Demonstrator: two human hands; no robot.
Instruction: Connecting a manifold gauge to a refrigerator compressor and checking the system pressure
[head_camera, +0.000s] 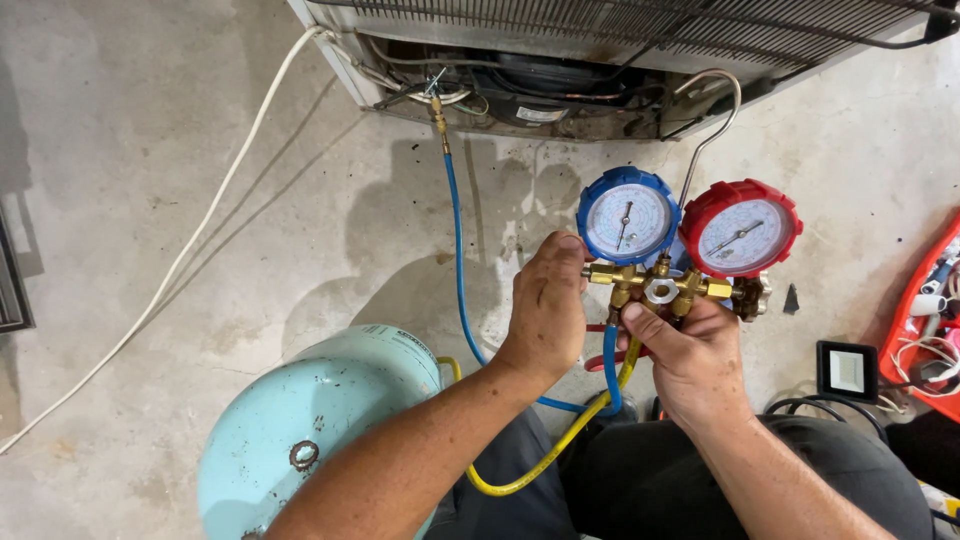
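Your left hand is closing narrowly around the left-end knob of the brass manifold, fingertips curling at its 3 o'clock side. Your right hand is gripping the manifold body from below, thumb pressing up toward the centre port at 11 o'clock. The manifold's long axis is running 9 to 3 between both hands, so the left hand is sitting nearer the blue gauge at its 1 o'clock, the red gauge at 12 of the right. The blue hose and yellow hose are hanging toward 6, beside the pale blue cylinder on the floor.
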